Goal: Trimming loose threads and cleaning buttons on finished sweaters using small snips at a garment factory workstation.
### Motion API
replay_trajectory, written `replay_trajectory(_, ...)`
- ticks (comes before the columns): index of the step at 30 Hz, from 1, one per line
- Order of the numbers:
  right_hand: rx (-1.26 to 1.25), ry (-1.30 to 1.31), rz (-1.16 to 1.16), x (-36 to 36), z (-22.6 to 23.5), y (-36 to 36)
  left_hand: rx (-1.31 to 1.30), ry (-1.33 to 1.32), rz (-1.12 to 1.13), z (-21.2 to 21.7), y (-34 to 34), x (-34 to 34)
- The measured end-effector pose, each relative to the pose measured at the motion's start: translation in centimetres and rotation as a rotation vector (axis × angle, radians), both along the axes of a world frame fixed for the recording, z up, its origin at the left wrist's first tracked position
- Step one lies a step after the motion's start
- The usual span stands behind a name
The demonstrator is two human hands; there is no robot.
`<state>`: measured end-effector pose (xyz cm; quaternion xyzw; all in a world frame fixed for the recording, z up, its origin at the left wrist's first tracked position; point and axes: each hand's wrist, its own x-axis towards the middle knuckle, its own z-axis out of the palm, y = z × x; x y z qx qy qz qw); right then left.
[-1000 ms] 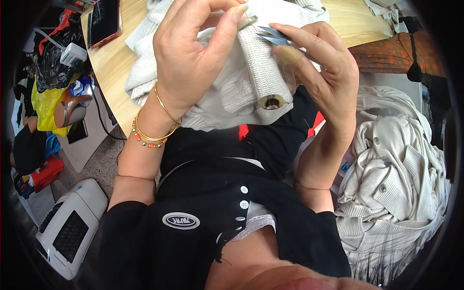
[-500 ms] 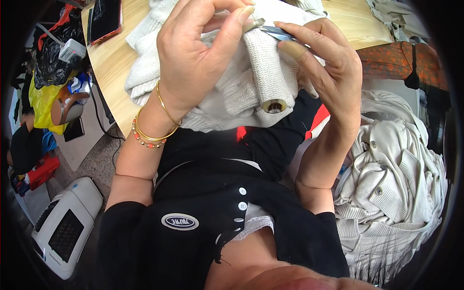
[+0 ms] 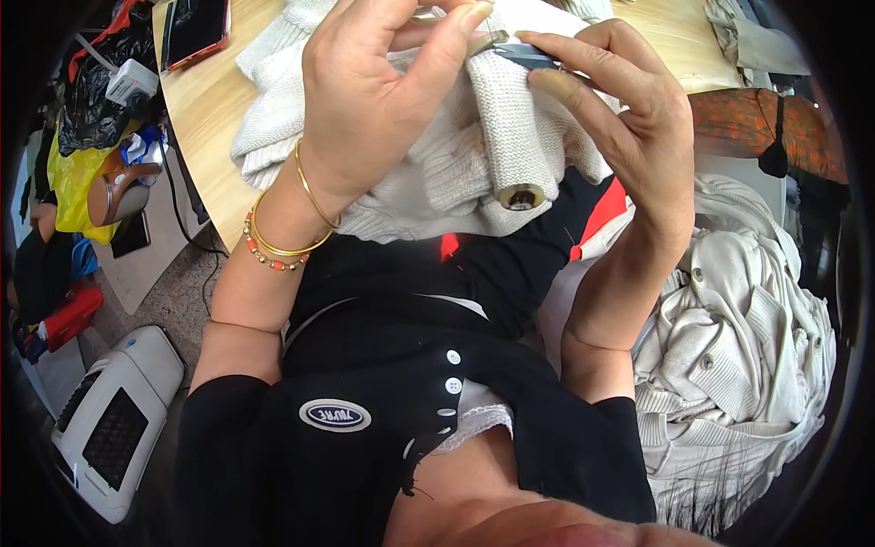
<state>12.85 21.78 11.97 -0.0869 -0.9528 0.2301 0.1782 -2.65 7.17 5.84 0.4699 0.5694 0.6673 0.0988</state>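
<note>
A cream knitted garment (image 3: 428,187) lies bunched over the table edge and my lap, its front band folded into a roll. One dark-centred button (image 3: 519,197) sits at the near end of that band, and another button (image 3: 488,42) stands at the far end. Above the far button, my left hand (image 3: 374,91) has thumb and forefinger pinched together on what looks like a thin thread. Small metal thread snips (image 3: 527,57) are held in my right hand (image 3: 620,100), between thumb and fingers, with the blades pointing left against the far button. My right thumb wears a tan covering.
The wooden table (image 3: 196,118) carries a red-edged tablet (image 3: 196,32) at the far left. To my right is a heap of cream knitwear (image 3: 729,337). On the left are a yellow bag (image 3: 77,187), a white plug adaptor (image 3: 132,84) and a white-and-black case-like object (image 3: 118,424).
My right hand has shifted slightly right, and the snips' blades look closer together at the button. The left hand keeps its pinch. The whole view has tilted a little.
</note>
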Motion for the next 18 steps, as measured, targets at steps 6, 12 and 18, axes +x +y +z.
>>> replay_trajectory(6, 0.010, -0.016, 0.055, -0.3, 0.1, 0.8, 0.007, -0.109, -0.063, -0.5, 0.3, 0.0)
replay_trajectory(12, 0.030, -0.002, 0.111, -0.6, 0.1, 0.8, 0.933, -0.234, -0.508, -5.8, 5.8, -1.5)
replay_trajectory(18, 0.032, 0.025, 0.122, -0.3, -0.2, 1.1, 0.684, -0.497, -0.516, -5.2, 3.3, -1.0)
